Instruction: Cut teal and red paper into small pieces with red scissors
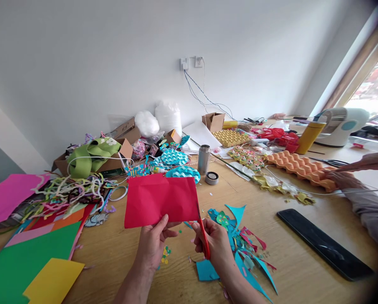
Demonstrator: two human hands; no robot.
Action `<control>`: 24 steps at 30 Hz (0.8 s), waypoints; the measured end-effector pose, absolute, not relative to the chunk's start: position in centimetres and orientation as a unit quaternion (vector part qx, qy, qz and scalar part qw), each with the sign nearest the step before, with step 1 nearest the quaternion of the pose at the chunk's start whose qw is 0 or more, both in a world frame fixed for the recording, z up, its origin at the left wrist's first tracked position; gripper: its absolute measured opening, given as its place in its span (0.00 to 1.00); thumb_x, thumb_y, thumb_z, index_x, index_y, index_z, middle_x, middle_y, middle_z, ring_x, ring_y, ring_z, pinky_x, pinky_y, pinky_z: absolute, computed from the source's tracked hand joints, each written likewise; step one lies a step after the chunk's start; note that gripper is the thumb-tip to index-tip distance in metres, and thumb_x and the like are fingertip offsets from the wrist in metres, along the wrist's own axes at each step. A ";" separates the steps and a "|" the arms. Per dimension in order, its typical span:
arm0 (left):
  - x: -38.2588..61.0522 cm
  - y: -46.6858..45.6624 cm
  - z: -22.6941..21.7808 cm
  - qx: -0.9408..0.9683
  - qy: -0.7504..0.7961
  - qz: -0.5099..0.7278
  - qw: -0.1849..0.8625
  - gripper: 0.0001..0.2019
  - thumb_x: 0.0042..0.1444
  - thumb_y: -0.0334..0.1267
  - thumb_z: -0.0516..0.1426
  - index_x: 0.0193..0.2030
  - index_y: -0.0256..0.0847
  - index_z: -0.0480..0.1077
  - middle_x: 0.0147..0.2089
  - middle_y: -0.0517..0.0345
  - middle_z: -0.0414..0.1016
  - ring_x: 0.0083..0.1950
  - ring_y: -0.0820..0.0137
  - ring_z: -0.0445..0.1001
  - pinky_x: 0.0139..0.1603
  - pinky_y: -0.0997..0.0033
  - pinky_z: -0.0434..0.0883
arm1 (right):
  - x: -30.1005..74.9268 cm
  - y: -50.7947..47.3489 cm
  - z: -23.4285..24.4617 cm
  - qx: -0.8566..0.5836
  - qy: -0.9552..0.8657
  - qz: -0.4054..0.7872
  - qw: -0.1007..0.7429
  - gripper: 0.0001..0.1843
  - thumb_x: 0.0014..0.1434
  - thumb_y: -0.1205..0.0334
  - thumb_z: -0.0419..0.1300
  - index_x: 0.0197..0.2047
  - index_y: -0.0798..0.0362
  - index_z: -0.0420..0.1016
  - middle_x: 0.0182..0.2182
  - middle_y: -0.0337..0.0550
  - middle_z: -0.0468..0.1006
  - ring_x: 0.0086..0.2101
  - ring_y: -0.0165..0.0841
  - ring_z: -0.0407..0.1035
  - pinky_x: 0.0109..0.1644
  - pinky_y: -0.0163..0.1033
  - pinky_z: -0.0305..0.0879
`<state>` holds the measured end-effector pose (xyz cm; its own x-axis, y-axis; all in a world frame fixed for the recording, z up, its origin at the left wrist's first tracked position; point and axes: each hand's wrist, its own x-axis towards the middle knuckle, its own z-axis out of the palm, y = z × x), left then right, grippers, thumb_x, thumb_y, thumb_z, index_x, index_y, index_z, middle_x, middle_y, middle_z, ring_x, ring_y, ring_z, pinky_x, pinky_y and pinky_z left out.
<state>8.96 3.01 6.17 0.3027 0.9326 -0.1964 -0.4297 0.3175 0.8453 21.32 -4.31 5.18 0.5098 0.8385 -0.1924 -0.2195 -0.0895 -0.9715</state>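
A sheet of red paper (160,198) is pinched at its lower edge by my left hand (154,238), thumb on top. My right hand (212,242) grips red-handled scissors (204,240), whose blades stand at the right edge of the sheet. Whether the blades are parted cannot be made out. Beneath and beside my right hand lie blue paper scraps (238,215) and thin red offcuts (255,238). Small yellow and green paper dots (166,254) are scattered on the table below my left hand.
Coloured paper sheets (33,240) and pipe cleaners (81,190) lie at left. A metal flask (204,159) stands behind the red paper, its lid (211,178) beside it. A dark phone-like slab (323,242) lies at right. Another person's hands (347,179) touch an orange egg tray (299,169).
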 end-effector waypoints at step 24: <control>6.1 1.4 5.0 0.281 0.408 0.512 0.702 0.17 0.35 0.33 0.67 0.35 0.33 0.70 0.33 0.52 0.77 0.32 0.59 0.78 0.19 0.72 0.72 | 19.6 -4.2 4.1 -0.568 -0.277 0.507 0.587 0.23 0.38 0.48 0.68 0.19 0.54 0.60 0.09 0.32 0.67 0.09 0.24 0.61 0.12 0.26 0.54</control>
<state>6.12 1.36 4.96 0.1432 0.9476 -0.2857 -0.4898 0.3187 0.8115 19.59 -4.15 4.11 0.3326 0.9089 -0.2514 -0.2809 -0.1590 -0.9465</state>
